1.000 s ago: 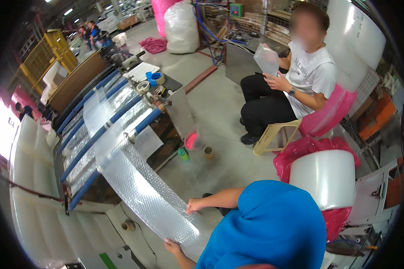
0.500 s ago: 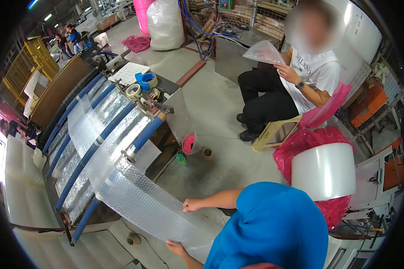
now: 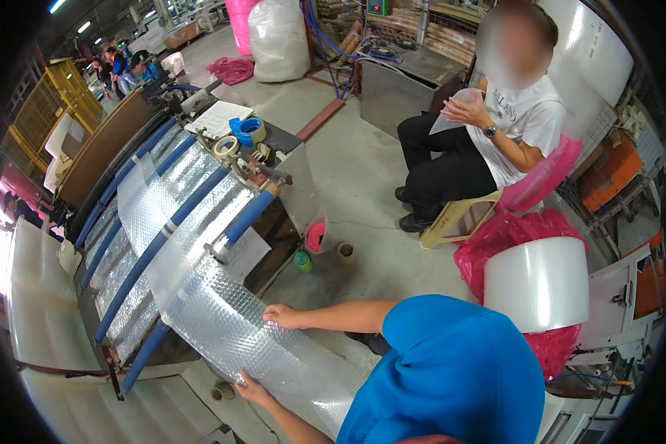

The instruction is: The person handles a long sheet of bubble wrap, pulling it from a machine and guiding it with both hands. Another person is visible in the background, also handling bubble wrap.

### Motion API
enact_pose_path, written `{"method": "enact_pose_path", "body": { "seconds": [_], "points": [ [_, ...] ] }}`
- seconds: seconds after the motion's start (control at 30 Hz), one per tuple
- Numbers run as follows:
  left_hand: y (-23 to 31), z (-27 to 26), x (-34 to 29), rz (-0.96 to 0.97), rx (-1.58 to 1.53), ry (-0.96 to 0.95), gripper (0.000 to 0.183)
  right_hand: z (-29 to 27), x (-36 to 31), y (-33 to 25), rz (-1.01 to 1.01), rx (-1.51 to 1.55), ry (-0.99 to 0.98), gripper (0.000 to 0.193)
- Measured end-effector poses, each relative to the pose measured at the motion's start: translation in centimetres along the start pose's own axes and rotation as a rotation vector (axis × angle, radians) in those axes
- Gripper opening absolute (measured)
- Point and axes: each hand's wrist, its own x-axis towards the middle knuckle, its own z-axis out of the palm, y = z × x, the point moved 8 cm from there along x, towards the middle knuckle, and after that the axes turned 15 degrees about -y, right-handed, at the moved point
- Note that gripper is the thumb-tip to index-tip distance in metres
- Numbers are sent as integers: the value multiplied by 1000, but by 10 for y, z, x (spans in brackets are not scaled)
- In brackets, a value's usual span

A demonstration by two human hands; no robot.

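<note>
A long clear sheet of bubble wrap runs from the blue-roller machine down toward my blue shirt. My right hand is closed on its right edge, with the fingers curled in. On the opposite edge, lower left, my left hand grips the sheet, its fingers partly hidden beneath it. Between my hands the wrap hangs stretched out. Its upper end passes over the blue rollers, where silvery padded material lies underneath.
A seated person at the upper right holds a clear piece of plastic. Tape rolls lie on the machine's side table. A green bottle, a cardboard tube and a pink-bottomed bin stand on the floor. A large bubble-wrap roll sits at right.
Both my hands have moved up and left along the sheet, toward the rollers. The seated person's hands have come closer to the chest, with the plastic piece drawn in.
</note>
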Motion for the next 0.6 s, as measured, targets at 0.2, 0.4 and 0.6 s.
{"method": "enact_pose_path", "body": {
  "seconds": [0.2, 0.4, 0.6],
  "points": [
    [-84, 21, -68, -341, -7, -316, 60, 33, -72, 65, 197, -28, -183, 25],
    [-135, 17, -135, -428, 64, -332, 68, 60, -150, 126, 347, -159, -294, 22],
    [-83, -28, -193, -351, 224, -113, 70, 75, -170, 108, 216, -240, -250, 18]
  ]
}}
